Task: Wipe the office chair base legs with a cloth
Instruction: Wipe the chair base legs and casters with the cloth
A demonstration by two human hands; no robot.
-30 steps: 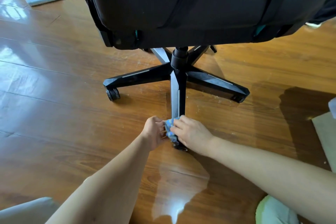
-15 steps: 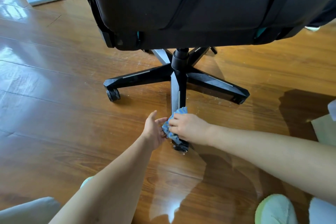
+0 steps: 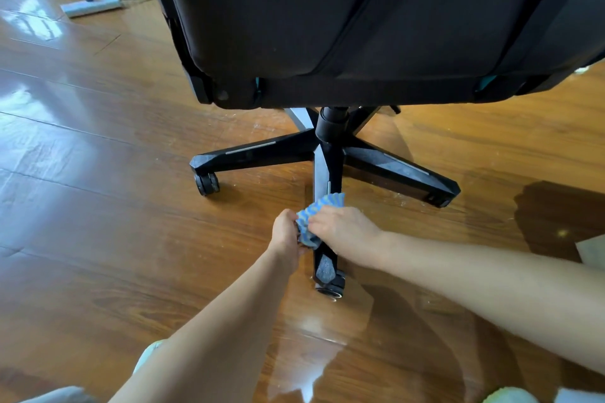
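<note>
We are reaching both arms down to the 6 o'clock leg (image 3: 327,173), counting from the hub (image 3: 332,131). Nearest us, its caster (image 3: 330,288) and grey-filmed tip are showing bare below our hands. Our left hand (image 3: 286,234) and right hand (image 3: 347,232) are both gripping the cloth (image 3: 329,200), fingers (image 3: 318,218) curled into it. They are wrapping it around the leg's middle from 9 and 3 o'clock. We are judging this leg only partly wiped, with the stretch toward the hub waiting. Farther out, the 9 o'clock leg (image 3: 248,155) and the 4 o'clock leg (image 3: 399,170) are looking untouched. Two more are hiding under the seat (image 3: 360,26), so most of the job is lying ahead.
</note>
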